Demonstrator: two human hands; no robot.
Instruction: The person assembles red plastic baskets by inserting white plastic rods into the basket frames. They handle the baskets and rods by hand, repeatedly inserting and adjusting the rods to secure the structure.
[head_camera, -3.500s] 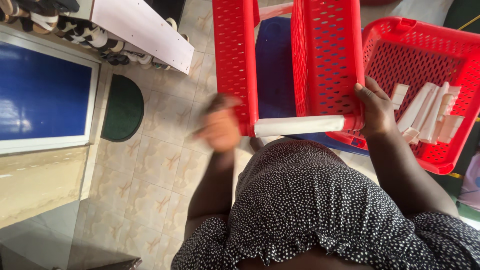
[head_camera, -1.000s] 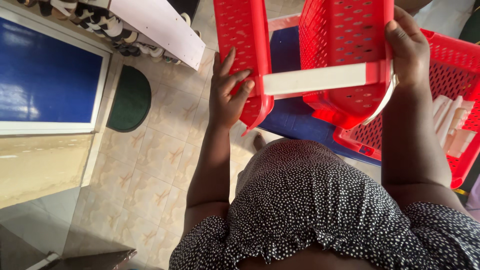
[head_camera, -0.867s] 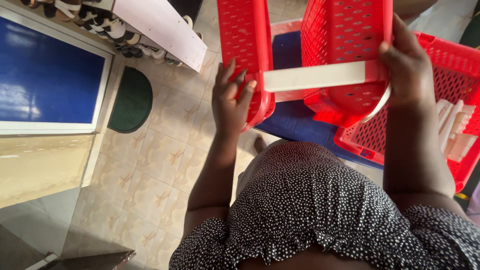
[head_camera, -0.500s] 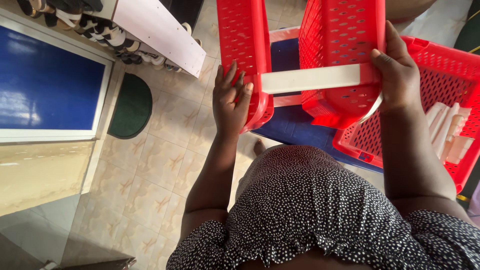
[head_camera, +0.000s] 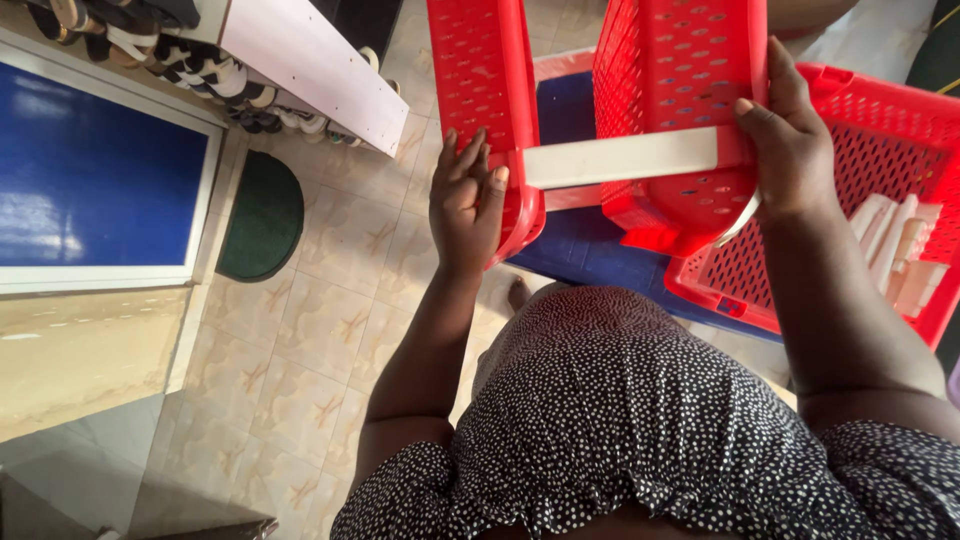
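Two red perforated plastic baskets stand on edge in front of me, a left basket (head_camera: 478, 80) and a right basket (head_camera: 672, 70), joined by a white bar (head_camera: 620, 158). My left hand (head_camera: 466, 205) lies flat with fingers spread against the left basket's outer rim, by the bar's end. My right hand (head_camera: 790, 145) grips the right basket's corner where the bar meets it. A thin white strip (head_camera: 742, 215) curves down below that hand.
A third red basket (head_camera: 880, 120) at the right holds several white plastic pieces (head_camera: 900, 255). A blue mat (head_camera: 580, 240) lies beneath. A white shoe rack (head_camera: 300, 60), a green rug (head_camera: 262, 215), a blue panel (head_camera: 95, 190) and tiled floor are at the left.
The baskets were lifted and turned since the oldest frame. My left hand settled flat on the left basket's rim; my right hand slid slightly down the right basket's corner.
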